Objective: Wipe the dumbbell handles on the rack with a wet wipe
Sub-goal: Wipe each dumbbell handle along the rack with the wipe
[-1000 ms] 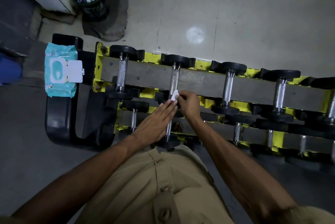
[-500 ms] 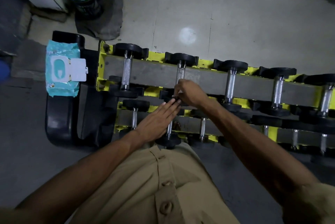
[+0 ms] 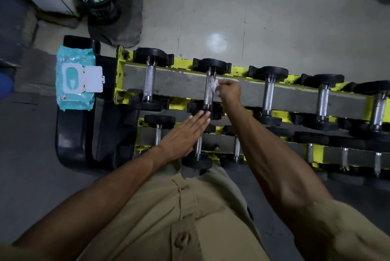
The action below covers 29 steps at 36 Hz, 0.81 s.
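Since a moment ago, the right hand (image 3: 229,90) has slid up the dumbbell handle (image 3: 209,92), its grip pinching the wet wipe (image 3: 215,87) against the metal on the rack (image 3: 242,92). Flat and straight-fingered, the left hand (image 3: 185,136) rests on the dumbbell's near black end.

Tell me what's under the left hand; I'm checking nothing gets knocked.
The flat left hand covers a lower-tier dumbbell; only its handle's lower part and near weight show. Fingertips reach the upper dumbbell's near weight.

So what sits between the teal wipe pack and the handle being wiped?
Head view: one black-ended dumbbell with a knurled steel handle, on the yellow rack.
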Each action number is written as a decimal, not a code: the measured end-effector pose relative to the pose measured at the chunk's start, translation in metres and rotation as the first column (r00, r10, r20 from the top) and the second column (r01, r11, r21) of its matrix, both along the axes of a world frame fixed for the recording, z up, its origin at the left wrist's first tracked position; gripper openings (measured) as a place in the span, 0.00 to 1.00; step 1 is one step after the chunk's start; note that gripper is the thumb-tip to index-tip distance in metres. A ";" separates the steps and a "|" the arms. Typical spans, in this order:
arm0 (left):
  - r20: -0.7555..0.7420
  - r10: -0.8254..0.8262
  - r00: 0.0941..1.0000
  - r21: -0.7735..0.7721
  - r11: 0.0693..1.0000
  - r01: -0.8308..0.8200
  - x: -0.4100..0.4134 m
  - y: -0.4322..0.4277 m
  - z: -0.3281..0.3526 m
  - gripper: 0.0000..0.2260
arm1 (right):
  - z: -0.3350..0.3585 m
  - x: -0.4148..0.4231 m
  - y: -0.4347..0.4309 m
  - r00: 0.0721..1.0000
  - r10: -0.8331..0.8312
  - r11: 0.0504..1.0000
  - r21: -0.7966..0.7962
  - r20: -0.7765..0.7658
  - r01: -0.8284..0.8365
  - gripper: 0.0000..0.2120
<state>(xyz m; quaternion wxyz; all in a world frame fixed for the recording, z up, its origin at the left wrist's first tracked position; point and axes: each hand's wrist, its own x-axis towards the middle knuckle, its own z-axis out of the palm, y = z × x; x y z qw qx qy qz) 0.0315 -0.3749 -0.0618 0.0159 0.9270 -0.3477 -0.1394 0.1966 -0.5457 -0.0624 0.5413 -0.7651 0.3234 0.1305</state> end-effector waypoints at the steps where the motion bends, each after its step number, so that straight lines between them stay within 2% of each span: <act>1: -0.002 0.002 1.000 0.001 1.000 -0.002 0.001 -0.001 0.001 0.49 | 0.001 0.011 0.004 0.997 -0.072 0.996 0.054 0.001 0.072 0.11; 4: 0.003 0.012 1.000 0.007 1.000 -0.012 0.000 -0.004 0.003 0.51 | 0.003 0.031 0.011 0.975 -0.222 0.966 0.129 -0.028 0.224 0.10; 6: 0.010 0.016 1.000 0.027 1.000 -0.016 0.000 -0.007 0.005 0.51 | 0.006 0.026 0.014 0.979 -0.201 0.977 0.071 0.014 0.200 0.06; 7: 0.013 0.021 1.000 0.041 0.999 -0.021 -0.001 -0.009 0.006 0.51 | 0.008 0.017 0.015 0.988 -0.146 0.989 0.019 0.049 0.145 0.04; 9: 0.028 0.039 0.999 0.063 0.997 -0.041 -0.003 -0.012 0.007 0.51 | 0.006 -0.005 0.014 0.994 -0.007 0.998 -0.058 0.108 0.014 0.08; 12: 0.034 0.083 0.996 0.084 0.993 -0.086 -0.008 -0.019 0.008 0.50 | 0.004 -0.039 0.006 0.975 0.190 0.973 -0.150 0.116 -0.172 0.11; 16: 0.038 0.151 0.988 0.110 0.982 -0.154 -0.014 -0.032 0.012 0.51 | 0.008 -0.072 -0.014 0.858 0.492 0.837 -0.352 0.146 -0.420 0.05; 18: 0.030 0.189 0.982 0.111 0.975 -0.191 -0.017 -0.040 0.014 0.51 | 0.014 -0.079 -0.026 0.754 0.639 0.723 -0.456 0.155 -0.519 0.05; 20: 0.023 0.223 0.975 0.122 0.967 -0.224 -0.019 -0.046 0.015 0.49 | 0.020 -0.077 -0.033 0.604 0.783 0.570 -0.557 0.146 -0.604 0.08; 23: 0.007 0.286 0.958 0.119 0.951 -0.285 -0.024 -0.057 0.015 0.45 | 0.015 -0.065 -0.040 0.265 0.948 0.306 -0.744 0.179 -0.594 0.11; 27: 0.007 0.344 0.939 0.127 0.931 -0.342 -0.028 -0.067 0.015 0.43 | 0.001 -0.037 -0.044 -0.182 0.983 -0.077 -0.862 0.018 -0.501 0.13; 29: 0.011 0.358 0.934 0.128 0.925 -0.357 -0.029 -0.069 0.017 0.45 | 0.007 -0.016 -0.046 -0.313 0.942 -0.241 -0.891 -0.120 -0.385 0.13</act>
